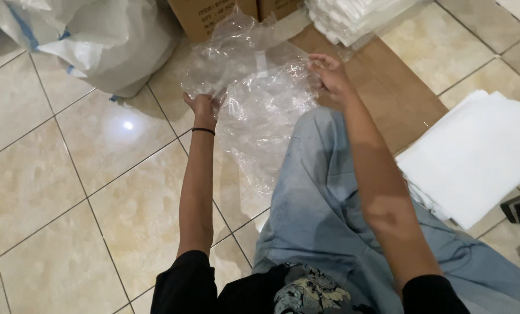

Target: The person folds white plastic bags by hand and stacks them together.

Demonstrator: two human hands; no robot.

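Observation:
A crumpled clear plastic bag (254, 99) hangs in front of me over my raised knee in light blue jeans (321, 192). My left hand (203, 106), with a thin black band on the wrist, grips the bag's left edge. My right hand (328, 74) pinches its upper right edge, fingers curled around the film. The bag is stretched between both hands, and its lower part drapes down toward the floor.
A big white woven sack (97, 40) lies at the top left. Cardboard boxes (213, 14) stand behind the bag, and a flat cardboard sheet (388, 93) lies on the tiled floor. White folded sheets are stacked at right (475, 157) and at top (353, 17).

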